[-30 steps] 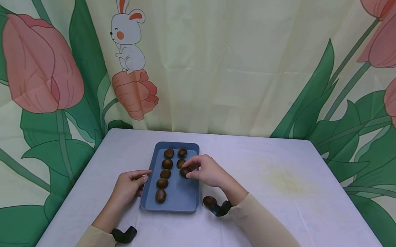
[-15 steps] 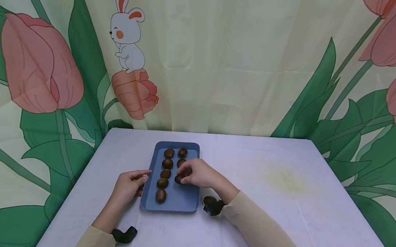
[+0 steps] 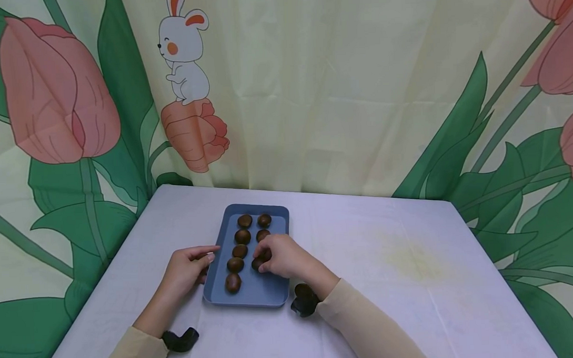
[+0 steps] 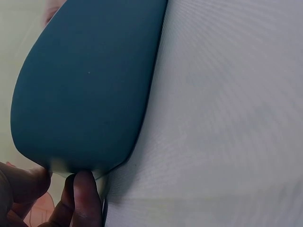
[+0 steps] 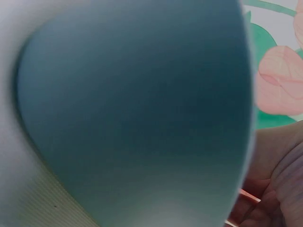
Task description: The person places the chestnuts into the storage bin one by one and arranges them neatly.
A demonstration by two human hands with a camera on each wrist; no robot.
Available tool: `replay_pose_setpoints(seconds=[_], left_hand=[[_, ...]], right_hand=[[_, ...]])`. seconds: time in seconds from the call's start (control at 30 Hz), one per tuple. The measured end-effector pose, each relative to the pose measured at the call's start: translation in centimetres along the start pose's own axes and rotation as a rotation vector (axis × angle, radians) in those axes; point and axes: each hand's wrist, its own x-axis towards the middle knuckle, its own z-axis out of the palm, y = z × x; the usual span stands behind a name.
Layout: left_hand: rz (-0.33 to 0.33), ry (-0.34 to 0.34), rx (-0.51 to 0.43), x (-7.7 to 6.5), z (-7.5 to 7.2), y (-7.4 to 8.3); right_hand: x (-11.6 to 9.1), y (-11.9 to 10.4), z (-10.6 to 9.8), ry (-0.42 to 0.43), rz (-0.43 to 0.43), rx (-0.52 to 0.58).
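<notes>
A blue rectangular tray (image 3: pixel 271 295) lies on the white tabletop, with several brown chestnuts in two columns inside it. My right hand (image 3: pixel 289 260) reaches over the tray's right rim and pinches a chestnut (image 3: pixel 257 264) low in the right column; the fingers partly hide it. Two chestnuts, one of them the far chestnut (image 3: pixel 264 220), sit above it. Along the left column, the nearest chestnut (image 3: pixel 232 282) is lowest. My left hand (image 3: pixel 187 267) holds the tray's left edge. In the left wrist view its fingers (image 4: pixel 86 201) touch the tray's outer wall (image 4: pixel 85 94).
One more chestnut (image 3: pixel 303 290) lies outside the tray at its lower right, partly covered by the black wrist camera (image 3: pixel 305 305) on my right arm. A curtain (image 3: pixel 321 93) printed with tulips and a rabbit hangs behind the table (image 3: pixel 390 302).
My right hand has moved down and slightly left over the tray, bringing the chestnut toward the near end of the right column. The left hand stays at the tray's edge.
</notes>
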Motion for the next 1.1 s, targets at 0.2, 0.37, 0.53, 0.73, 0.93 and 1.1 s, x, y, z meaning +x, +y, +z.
replay_pose_setpoints(seconds=[0.2, 0.37, 0.53, 0.73, 0.93, 1.1], left_hand=[[0.004, 0.001, 0.003, -0.03, -0.01, 0.02], [-0.004, 0.001, -0.008, -0.05, 0.05, -0.03], [-0.004, -0.001, -0.016, -0.04, 0.09, -0.06], [-0.003, 0.004, -0.013, 0.0, 0.15, -0.08], [-0.001, 0.004, -0.005, 0.05, 0.23, -0.09], [0.005, 0.004, 0.003, 0.05, 0.18, -0.08]], right_hand=[[-0.05, -0.14, 0.11, 0.004, 0.001, -0.006], [0.0, -0.23, 0.04, 0.001, 0.009, -0.001], [-0.08, -0.32, -0.09, 0.001, 0.001, -0.014], [-0.12, -0.25, 0.03, 0.006, -0.008, -0.014], [-0.17, -0.17, 0.18, 0.039, 0.003, 0.004], [-0.35, -0.41, -0.25, 0.027, 0.028, 0.034]])
